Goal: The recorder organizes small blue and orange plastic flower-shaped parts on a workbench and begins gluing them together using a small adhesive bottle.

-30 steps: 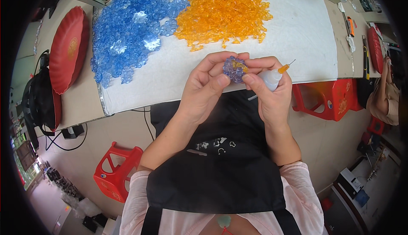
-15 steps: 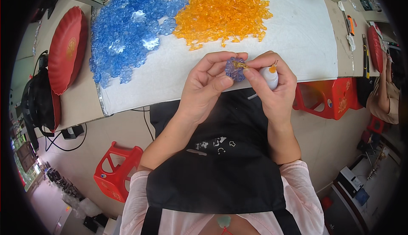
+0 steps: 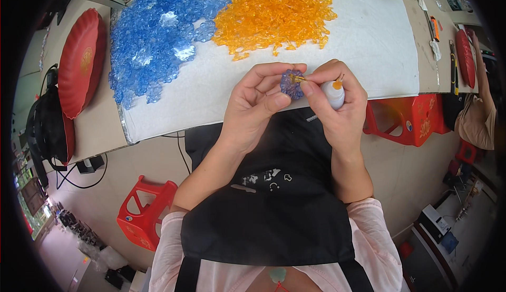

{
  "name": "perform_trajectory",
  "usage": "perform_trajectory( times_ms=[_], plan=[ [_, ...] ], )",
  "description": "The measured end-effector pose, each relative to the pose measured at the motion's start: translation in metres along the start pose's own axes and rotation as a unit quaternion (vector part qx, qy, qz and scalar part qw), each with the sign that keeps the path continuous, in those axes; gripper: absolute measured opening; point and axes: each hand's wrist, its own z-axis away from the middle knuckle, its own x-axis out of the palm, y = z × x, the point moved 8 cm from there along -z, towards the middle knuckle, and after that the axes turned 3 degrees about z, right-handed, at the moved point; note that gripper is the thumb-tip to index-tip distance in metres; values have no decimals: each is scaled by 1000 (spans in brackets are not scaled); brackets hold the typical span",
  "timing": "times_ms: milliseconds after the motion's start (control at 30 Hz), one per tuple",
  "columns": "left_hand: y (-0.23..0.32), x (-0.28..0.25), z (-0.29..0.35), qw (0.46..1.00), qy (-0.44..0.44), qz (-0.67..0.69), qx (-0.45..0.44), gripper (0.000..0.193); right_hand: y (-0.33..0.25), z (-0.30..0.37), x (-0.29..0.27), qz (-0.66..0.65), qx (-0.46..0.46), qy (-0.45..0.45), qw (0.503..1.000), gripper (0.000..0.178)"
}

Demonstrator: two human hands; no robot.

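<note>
Between the thumb and fingers of my left hand [image 3: 252, 104] is a small translucent blue-violet flower [image 3: 291, 89] with rounded petals, raised over the table's front edge. My right hand [image 3: 340, 115] is closed, its thumb and forefinger pinching a small yellow-amber piece [image 3: 298, 79] at the flower's middle. Whether that piece touches the flower is too small to tell. Tucked in the same hand is a white squeeze bottle [image 3: 334, 96] with an orange neck and a thin tip pointing up. Beyond my hands lie a heap of amber plastic pieces [image 3: 274, 15] and a heap of blue ones [image 3: 155, 39].
White sheeting [image 3: 369, 44] covers the tabletop. A red scalloped tray [image 3: 81, 62] stands at the left beside a black bag [image 3: 47, 118]. Cutters [image 3: 453, 68] lie at the right. Red stools [image 3: 145, 213] stand below. A co-worker's arm [image 3: 482, 81] shows at the far right.
My right fingertips and the amber piece have shifted slightly at the flower. Both hands keep their hold. At the far right the co-worker's arm has moved.
</note>
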Motion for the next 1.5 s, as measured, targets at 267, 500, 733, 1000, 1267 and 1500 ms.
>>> perform_trajectory(
  times_ms=[267, 500, 733, 1000, 1267, 1500],
  plan=[
    [0, 1, 0, 1000, 8, -14, -3, 36, -3, 0, -2, 30, -27, 10, 999, 11],
    [0, 0, -1, 1000, 15, -23, -5, 36, -4, -1, -2, 54, -38, 6, 998, 12],
    [1, 2, 0, 999, 2, -40, 15, 35, 3, -1, 0, -5, 6, -10, 1000, 10],
    [2, 2, 0, 999, 6, -47, 21, 34, 4, -2, 2, -12, 20, -15, 1000, 10],
    [3, 1, 1, 998, 0, -47, 29, 34, 1, -1, 3, -3, -6, -8, 1000, 10],
    [3, 1, 1, 997, 3, -70, 33, 33, 1, -2, 0, 4, -6, -12, 1000, 10]
  ],
)
